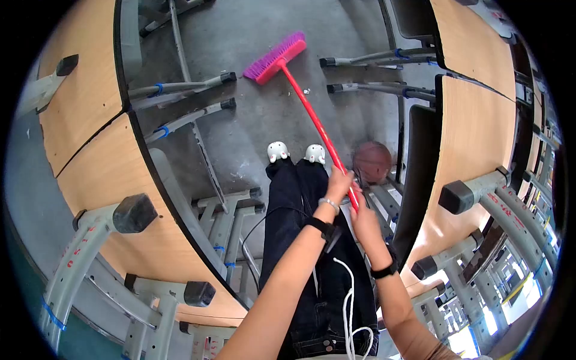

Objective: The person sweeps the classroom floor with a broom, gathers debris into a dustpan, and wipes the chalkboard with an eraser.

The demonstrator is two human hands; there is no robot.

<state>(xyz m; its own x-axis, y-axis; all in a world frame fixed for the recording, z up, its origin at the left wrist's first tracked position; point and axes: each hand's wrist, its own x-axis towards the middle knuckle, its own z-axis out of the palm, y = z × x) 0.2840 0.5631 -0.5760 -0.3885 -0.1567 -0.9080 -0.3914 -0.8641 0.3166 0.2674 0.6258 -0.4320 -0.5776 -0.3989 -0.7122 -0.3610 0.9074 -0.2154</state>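
A broom (309,111) with a red handle and purple bristles reaches forward across the grey floor, its head lying up ahead of my shoes. Wrapped round the handle is my left hand (339,185), which wears a bracelet and a black strap at the wrist. Just below it, nearer the handle's end, my right hand (363,217) is also closed on the broom. Small pale scraps (306,91) lie on the floor beside the handle. Part of each palm is hidden from this angle.
Wooden desks stand on the left (153,222) and right (477,129), with upturned stools (123,222) on them. Metal desk legs (186,120) jut into the aisle. A brown basketball (372,162) rests on the right, close to the handle. White shoes (278,152) are below me.
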